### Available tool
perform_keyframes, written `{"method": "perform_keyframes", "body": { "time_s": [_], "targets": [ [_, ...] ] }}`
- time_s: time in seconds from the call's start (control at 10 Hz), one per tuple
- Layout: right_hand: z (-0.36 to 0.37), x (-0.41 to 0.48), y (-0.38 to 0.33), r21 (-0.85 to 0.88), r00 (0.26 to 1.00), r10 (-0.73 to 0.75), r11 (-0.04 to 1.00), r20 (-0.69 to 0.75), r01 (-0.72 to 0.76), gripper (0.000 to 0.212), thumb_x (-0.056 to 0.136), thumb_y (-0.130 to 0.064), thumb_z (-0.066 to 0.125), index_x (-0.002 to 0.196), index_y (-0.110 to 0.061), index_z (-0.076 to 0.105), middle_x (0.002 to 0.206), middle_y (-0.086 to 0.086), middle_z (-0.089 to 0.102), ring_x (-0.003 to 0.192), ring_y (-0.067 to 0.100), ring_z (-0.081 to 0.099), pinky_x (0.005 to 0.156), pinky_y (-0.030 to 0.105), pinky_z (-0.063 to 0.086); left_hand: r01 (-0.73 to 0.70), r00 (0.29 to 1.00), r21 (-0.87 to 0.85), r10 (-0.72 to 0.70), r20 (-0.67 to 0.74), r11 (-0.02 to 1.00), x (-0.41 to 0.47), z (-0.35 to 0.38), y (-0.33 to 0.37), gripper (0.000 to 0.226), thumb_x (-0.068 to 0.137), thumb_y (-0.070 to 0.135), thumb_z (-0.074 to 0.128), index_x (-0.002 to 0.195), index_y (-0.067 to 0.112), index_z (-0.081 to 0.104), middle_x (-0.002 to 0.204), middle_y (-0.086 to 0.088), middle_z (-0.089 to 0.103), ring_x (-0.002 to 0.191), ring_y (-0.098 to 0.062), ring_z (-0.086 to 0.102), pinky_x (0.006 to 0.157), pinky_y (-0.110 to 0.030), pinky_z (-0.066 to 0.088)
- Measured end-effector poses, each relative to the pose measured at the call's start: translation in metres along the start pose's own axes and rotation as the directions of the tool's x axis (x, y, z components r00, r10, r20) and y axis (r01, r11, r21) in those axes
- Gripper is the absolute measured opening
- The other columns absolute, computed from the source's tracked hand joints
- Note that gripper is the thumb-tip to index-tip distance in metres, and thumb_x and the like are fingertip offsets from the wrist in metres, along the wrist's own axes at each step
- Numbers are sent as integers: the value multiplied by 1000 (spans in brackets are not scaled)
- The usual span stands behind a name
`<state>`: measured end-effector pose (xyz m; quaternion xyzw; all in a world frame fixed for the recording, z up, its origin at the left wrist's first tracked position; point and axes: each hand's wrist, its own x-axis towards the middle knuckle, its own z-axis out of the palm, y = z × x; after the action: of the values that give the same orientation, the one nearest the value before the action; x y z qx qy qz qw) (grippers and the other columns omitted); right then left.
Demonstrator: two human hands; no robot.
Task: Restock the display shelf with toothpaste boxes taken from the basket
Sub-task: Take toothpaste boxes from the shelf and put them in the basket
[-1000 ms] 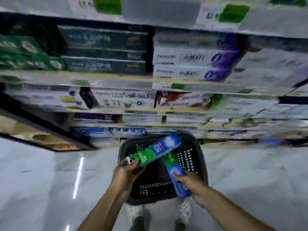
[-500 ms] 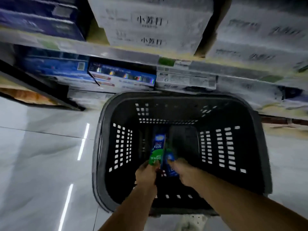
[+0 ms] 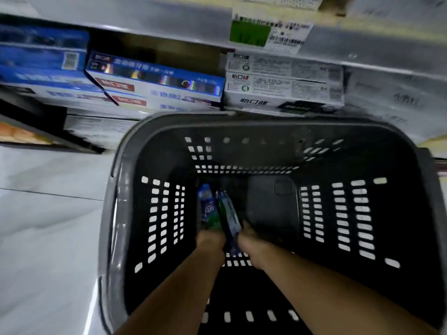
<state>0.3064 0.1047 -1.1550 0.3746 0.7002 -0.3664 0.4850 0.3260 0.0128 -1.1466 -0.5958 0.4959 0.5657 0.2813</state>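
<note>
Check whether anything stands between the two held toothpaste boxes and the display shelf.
Only the far basket wall: both boxes sit deep inside, the left hand holding the blue-green box, the right hand the darker box. Lifted over the rim, nothing visible blocks the shelf gap.

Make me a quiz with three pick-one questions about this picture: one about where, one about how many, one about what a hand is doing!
1. Where is the left hand?
A. On the shelf.
B. Down inside the basket.
C. On the floor.

2. How many toothpaste boxes are being held?
A. None.
B. Five.
C. Two.

3. What is the right hand doing?
A. Gripping a box.
B. Lying flat and open.
C. Pointing at a price tag.

Answers:
1 B, the basket's walls surround it.
2 C, the left hand holds the blue-green box and the right hand holds the second box.
3 A, it clasps the second box's near end.
</note>
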Motion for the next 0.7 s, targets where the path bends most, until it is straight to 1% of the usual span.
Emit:
{"method": "perform_keyframes", "body": {
  "time_s": [0.1,0.2,0.3,0.4,0.5,0.6,0.7],
  "targets": [
    [-12,-36,-4,100,996,-76,992,51,71,42,105,-10,36,146,-8,38,147,16,44,121,25,51,92,30,42,-97,995,-5,96,-29,995,-53,-6,15,39,100,3,46,138,7,54,131,-17,62,117,-36,61,74,-27,45],
    [-30,-107,-28,76,991,-134,988,17,133,28,101,-15,42,121,-17,63,124,14,63,103,26,63,84,34,55,-188,978,-45,183,-102,981,-121,-23,44,36,95,2,51,128,8,63,120,-16,68,106,-34,66,88,-35,54],
    [-64,-209,-60,221,947,-313,921,-70,321,23,92,-8,57,83,-24,71,94,6,74,88,25,69,82,45,58,-286,958,-151,283,-37,946,-217,-45,88,29,93,-4,53,120,1,62,117,-26,66,107,-38,64,99,-53,50],
    [-116,-341,-93,282,811,-558,761,-176,584,31,92,-9,64,75,-32,76,80,-1,76,83,21,72,82,44,57,-492,866,-273,498,-52,827,-331,-68,141,20,93,-9,56,112,-6,64,103,-26,70,90,-28,65,92,-45,52],
    [-188,-494,-138,347,651,-711,560,-264,752,34,92,-3,63,81,-31,79,77,5,75,71,15,71,65,24,55,-712,679,-265,734,-23,650,-472,-96,206,11,90,1,65,95,9,71,70,-2,75,64,-9,68,61,-19,56],
    [-258,-632,-168,334,462,-808,350,-365,875,26,89,-5,64,82,-25,79,73,8,73,64,12,68,60,16,52,-862,434,-290,901,4,417,-603,-116,255,12,89,20,66,87,27,75,72,0,75,68,-14,70,59,-11,50],
    [-306,-744,-191,172,211,-873,149,-439,974,12,82,-32,64,86,-32,75,76,0,72,70,11,68,64,16,52,-929,117,-349,992,45,125,-722,-125,293,6,87,39,71,90,35,73,78,1,75,73,-11,70,63,-14,52]
  ]
}}
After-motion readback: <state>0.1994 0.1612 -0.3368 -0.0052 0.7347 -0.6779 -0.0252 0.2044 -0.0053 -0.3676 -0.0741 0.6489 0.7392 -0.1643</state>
